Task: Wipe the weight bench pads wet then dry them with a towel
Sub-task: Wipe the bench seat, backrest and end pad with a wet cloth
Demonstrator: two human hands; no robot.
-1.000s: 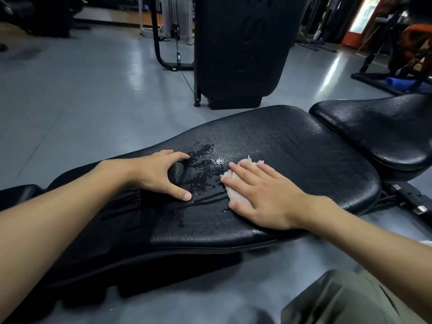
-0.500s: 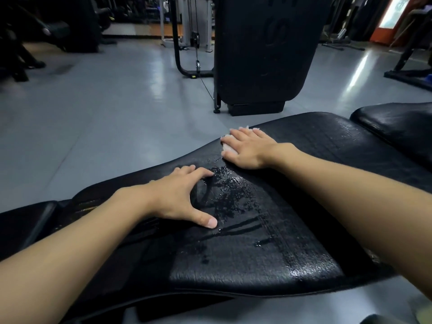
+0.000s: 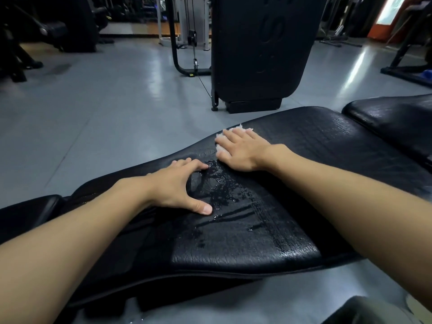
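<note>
A long black bench pad (image 3: 315, 146) stretches across the view, with water streaks and droplets in its middle. My right hand (image 3: 243, 150) lies flat near the pad's far edge and presses a small white wet cloth (image 3: 236, 131) onto it; only the cloth's edges show past my fingers. My left hand (image 3: 180, 185) rests on the pad closer to me, fingers and thumb spread, beside the wet patch. A second black pad (image 3: 392, 118) sits to the right, separated by a gap.
A tall black machine housing (image 3: 261, 47) stands on the grey floor just beyond the bench, with a cable and frame (image 3: 184, 57) at its left. Dark gym equipment (image 3: 28, 38) lines the far left, and a rack base (image 3: 406, 73) sits at the far right.
My right hand slid the cloth from the pad's near middle to its far edge and has stayed there. The left hand kept its place. My head shifted left.
</note>
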